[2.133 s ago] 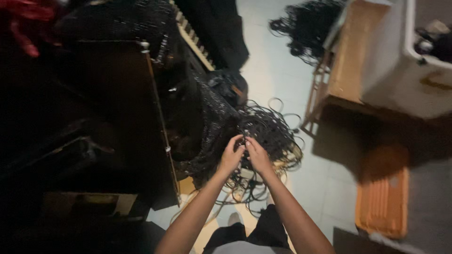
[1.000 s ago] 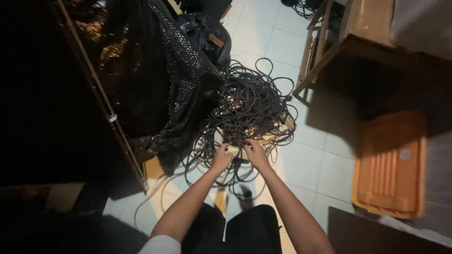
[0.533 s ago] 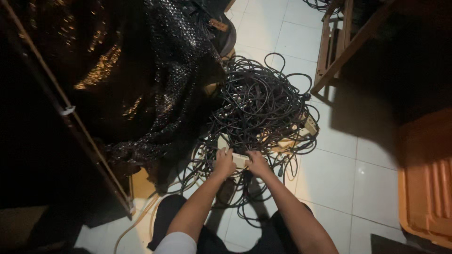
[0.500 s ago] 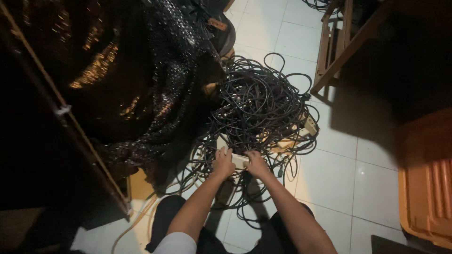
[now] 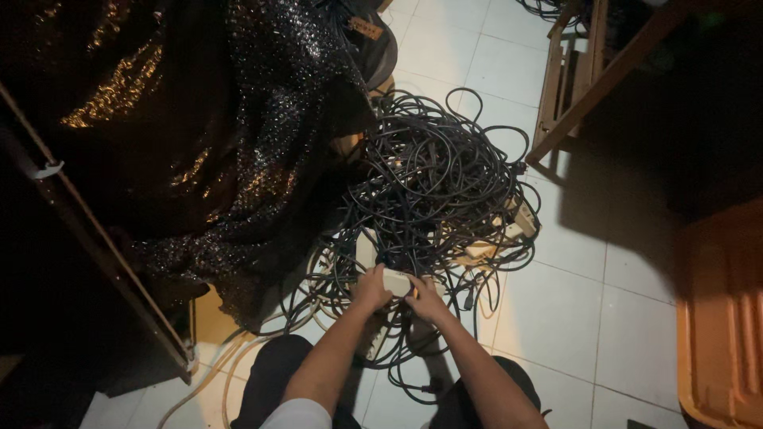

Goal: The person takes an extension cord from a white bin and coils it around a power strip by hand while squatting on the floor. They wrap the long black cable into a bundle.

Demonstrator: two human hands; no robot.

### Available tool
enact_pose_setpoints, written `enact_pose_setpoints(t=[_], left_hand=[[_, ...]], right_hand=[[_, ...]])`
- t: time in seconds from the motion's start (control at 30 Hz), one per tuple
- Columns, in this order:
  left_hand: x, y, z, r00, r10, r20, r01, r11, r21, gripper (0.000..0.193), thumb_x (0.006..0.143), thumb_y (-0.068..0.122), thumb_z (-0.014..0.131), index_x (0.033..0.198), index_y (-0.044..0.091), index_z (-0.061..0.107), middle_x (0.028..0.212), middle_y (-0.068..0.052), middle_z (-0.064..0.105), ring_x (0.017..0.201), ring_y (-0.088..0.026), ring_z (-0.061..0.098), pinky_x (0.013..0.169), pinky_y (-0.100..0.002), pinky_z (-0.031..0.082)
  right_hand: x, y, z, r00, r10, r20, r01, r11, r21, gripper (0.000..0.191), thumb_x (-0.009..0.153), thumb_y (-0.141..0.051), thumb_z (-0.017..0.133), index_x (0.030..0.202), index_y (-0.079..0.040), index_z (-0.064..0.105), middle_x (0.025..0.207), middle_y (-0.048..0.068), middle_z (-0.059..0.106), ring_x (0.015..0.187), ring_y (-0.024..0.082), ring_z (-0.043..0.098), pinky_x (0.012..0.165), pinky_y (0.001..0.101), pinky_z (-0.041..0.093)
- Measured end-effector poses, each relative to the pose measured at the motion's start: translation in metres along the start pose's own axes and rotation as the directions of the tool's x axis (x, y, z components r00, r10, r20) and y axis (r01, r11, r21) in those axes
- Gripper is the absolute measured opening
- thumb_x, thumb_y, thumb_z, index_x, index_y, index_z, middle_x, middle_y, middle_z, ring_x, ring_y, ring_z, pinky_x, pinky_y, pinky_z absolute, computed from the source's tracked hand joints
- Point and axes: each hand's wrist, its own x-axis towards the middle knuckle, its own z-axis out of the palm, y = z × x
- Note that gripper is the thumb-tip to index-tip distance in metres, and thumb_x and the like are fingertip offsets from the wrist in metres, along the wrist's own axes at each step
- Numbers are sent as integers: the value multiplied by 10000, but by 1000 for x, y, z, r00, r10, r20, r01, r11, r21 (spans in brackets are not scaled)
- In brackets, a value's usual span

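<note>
A big tangle of black cables [image 5: 433, 187] lies on the white tiled floor [image 5: 572, 318] in front of me. Both hands meet at its near edge around a small whitish plug block [image 5: 396, 281]. My left hand [image 5: 370, 287] grips the block's left end. The block's right end sits under the fingers of my right hand [image 5: 426, 299]. Black cords run from the block into the heap. My dark-trousered knees show at the bottom of the view.
A dark sequinned cloth [image 5: 230, 135] drapes over a frame at the left. A wooden stand [image 5: 584, 71] rises at the back right. An orange plastic lid [image 5: 723, 318] lies at the right edge. Pale power strips [image 5: 509, 226] poke out of the heap.
The view has tilted down and closed in on the heap. Both hands stay together on the whitish block at the heap's near edge, a little lower than before.
</note>
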Motion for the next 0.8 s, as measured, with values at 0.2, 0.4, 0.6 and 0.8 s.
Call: enact_pose_setpoints(t=[0.2,0.4,0.6,0.8], left_hand=[[21,-22,41,999,14,-49,-27,963,-267,734,699,275,883,1346,182,548,1257,-182,641,1132,-387,643,942,-465,520],[24,-37,32,997,62,-49,-77,895,-439,619,646,251,880,1208,157,638,1076,-155,775,1010,-316,745,886,-418,573],[14,-48,-11,977,27,-209,-107,919,-380,656,650,255,903,1240,175,628,1132,-145,733,1029,-337,703,868,-418,548],[-2,-34,-60,875,229,-427,-392,852,-346,596,634,128,889,1190,121,676,1077,-123,706,1020,-311,693,863,-391,555]], right_hand=[[0,35,13,988,-109,-110,118,990,79,786,838,-214,738,1552,-238,411,1521,240,426,1392,412,477,1136,426,435],[-2,43,17,951,-131,-279,125,991,-38,977,761,-157,769,1579,-103,238,1424,249,488,1299,440,488,1095,460,411],[-13,33,4,967,-14,-254,-7,997,-82,843,797,-191,747,1537,-134,349,1449,232,481,1317,424,498,1107,451,421],[-20,7,-10,947,-10,-321,29,998,54,780,843,-170,687,1542,-94,350,1492,244,438,1360,429,457,1126,444,401]])
